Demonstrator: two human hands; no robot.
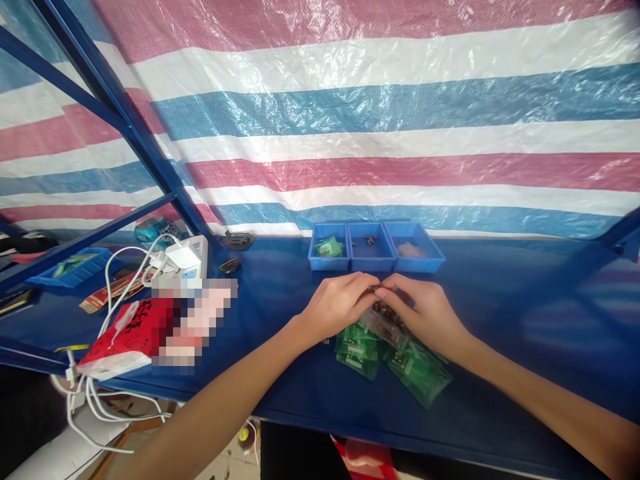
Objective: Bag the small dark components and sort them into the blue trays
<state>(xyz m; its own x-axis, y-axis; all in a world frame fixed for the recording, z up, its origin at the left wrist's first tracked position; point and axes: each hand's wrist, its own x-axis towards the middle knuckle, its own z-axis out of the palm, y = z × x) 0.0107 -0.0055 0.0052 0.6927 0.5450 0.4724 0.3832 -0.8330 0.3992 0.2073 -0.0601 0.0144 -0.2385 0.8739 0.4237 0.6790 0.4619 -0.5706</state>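
Observation:
My left hand (340, 303) and my right hand (423, 310) meet over the blue table, fingertips pinched together. Something small and dark shows between the fingertips, too small to name. Right beneath them lies a clear plastic bag (387, 325) with small dark parts inside, partly covered by my fingers. Green circuit boards in clear packets (357, 350) lie below my left hand. Another such green packet (420, 373) is under my right wrist, nearer the table's front edge.
Behind my hands stand three blue bins: green packets fill the left bin (311, 257), the middle bin (373, 260) holds a few dark parts, the right bin (425, 263) something pale. Leftward are a power strip (203, 257), white cables, a red bag (133, 337) and a blue frame post (150, 157).

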